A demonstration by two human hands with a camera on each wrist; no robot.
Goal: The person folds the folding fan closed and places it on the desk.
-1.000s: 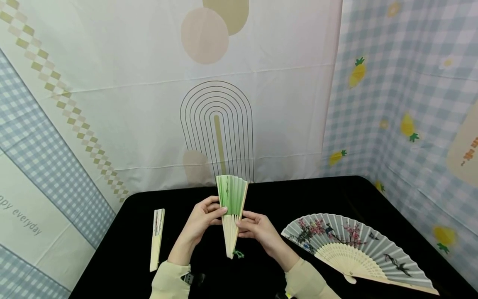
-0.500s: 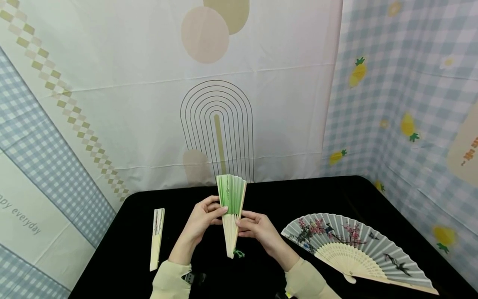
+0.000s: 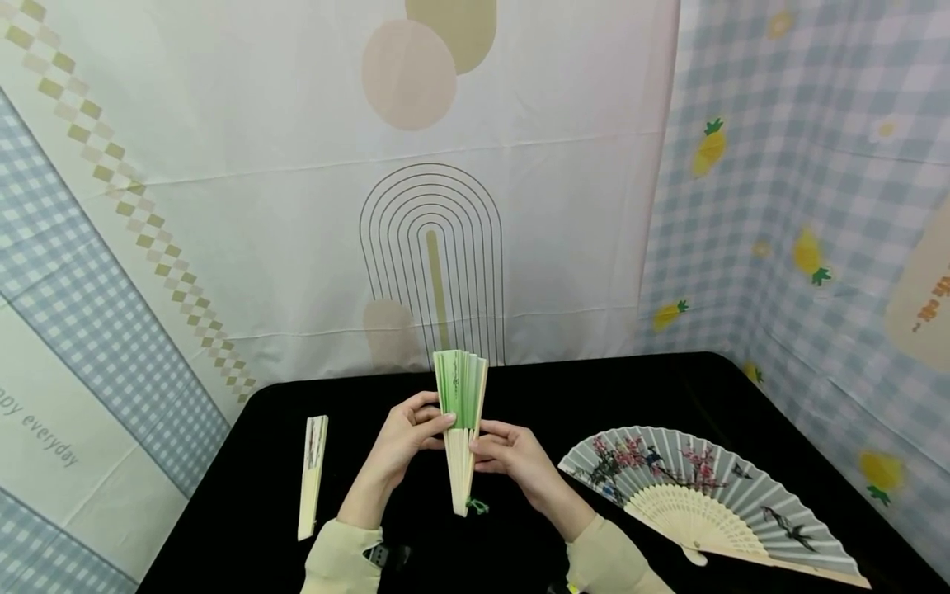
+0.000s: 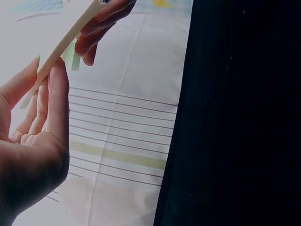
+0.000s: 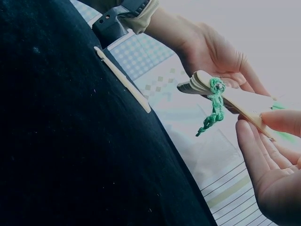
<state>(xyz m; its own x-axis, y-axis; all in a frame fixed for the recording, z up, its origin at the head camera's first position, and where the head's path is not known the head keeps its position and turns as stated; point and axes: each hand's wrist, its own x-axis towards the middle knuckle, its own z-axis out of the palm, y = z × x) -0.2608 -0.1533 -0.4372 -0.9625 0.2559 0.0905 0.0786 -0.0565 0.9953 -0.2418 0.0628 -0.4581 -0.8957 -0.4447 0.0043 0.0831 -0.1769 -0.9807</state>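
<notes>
A green folding fan [image 3: 463, 396], only slightly spread, stands upright between both hands above the black table. My left hand [image 3: 402, 436] pinches its left edge between thumb and fingers, the thumb lying on the front where the green leaf meets the pale ribs. On the opposite edge my right hand [image 3: 512, 458] pinches the outer rib a little lower. A green braided cord [image 5: 215, 106] hangs from the pivot end, seen close in the right wrist view. In the left wrist view the fan's outer rib [image 4: 66, 44] runs edge-on between the hands.
A folded pale fan [image 3: 312, 477] lies on the black table [image 3: 260, 462] to the left. To the right a spread grey fan [image 3: 668, 462] with pink blossoms and birds lies flat. A white printed cloth [image 3: 564, 247] hangs behind the table.
The green fan has narrowed: its right edge has come closer to the left one and its pleats have bunched together. Both hands keep their hold.
</notes>
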